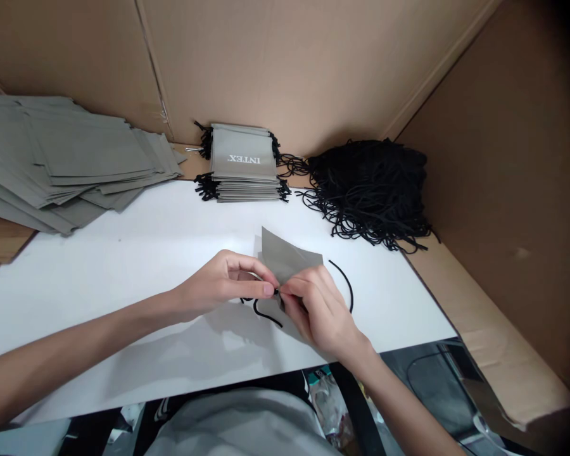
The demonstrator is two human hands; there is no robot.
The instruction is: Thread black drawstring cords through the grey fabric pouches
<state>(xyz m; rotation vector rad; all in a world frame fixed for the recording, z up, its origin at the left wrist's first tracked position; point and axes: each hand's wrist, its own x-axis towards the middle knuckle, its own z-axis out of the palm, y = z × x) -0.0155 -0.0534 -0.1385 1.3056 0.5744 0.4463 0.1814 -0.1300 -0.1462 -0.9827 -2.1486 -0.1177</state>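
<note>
My left hand [228, 282] is closed, thumb and forefinger pinching a black cord [268, 316] at the edge of a grey fabric pouch [287, 250]. Against those fingertips, my right hand [320, 304] is also closed, gripping the pouch by the same edge. Part of the pouch rises behind my fingers, and the rest is covered by my right hand. One loose cord end curls below the left fingertips. Another stretch of cord arcs out to the right of my right hand. A small dark knot or bead shows between the fingertips; its exact form is too small to tell.
Grey fabric pieces [90, 149] lie piled at the left. At the back stands a stack of finished-looking pouches [244, 152] lettered INTEX, with black cords at both sides. A heap of black cords [368, 190] sits back right. Cardboard walls [275, 63] enclose the white table [171, 361].
</note>
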